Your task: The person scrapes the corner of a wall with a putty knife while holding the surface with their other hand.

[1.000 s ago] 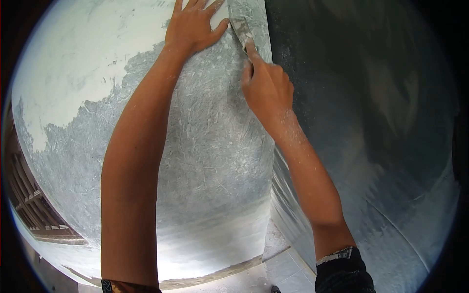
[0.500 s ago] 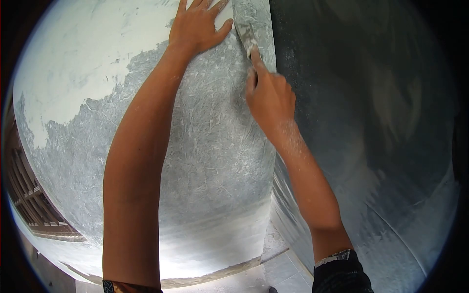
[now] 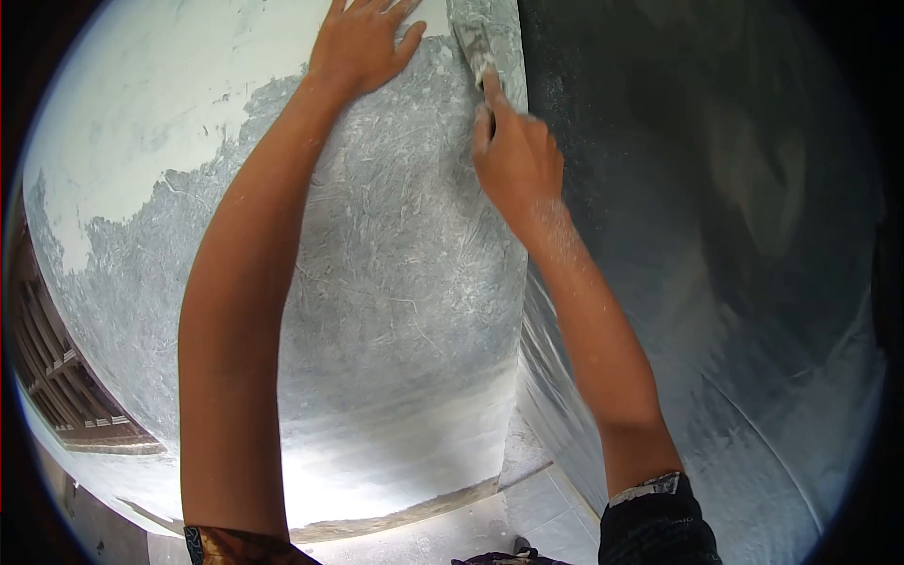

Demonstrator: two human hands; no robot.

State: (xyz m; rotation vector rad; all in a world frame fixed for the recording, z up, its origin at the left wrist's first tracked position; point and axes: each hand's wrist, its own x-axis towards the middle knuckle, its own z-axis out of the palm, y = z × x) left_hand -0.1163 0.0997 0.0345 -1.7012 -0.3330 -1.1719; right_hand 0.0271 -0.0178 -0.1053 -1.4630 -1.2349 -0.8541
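Note:
My right hand [image 3: 520,155] is wrapped round the handle of a scraper [image 3: 474,45], its index finger stretched along the tool toward the blade. White residue coats the blade, which lies against the wall [image 3: 395,226] close to its right-hand edge. Fingers spread, my left hand [image 3: 363,45] rests flat on the same wall, to the left of the scraper; its fingertips run up to the top of the view. White coating [image 3: 179,104] covers the wall's upper left, ending in a ragged border above bare, scratched grey. Pale dust speckles my right wrist.
Dark plastic sheeting [image 3: 716,264] hangs along the right side, beyond the wall's edge. A brown slatted grille [image 3: 61,363] is at the lower left. Pale floor tiles [image 3: 546,508] lie below, with the tip of a shoe [image 3: 521,544] at the bottom.
Both hands now appear higher in the view, the left one also further left. The scraper has shifted slightly up along the wall's edge, still in my right hand.

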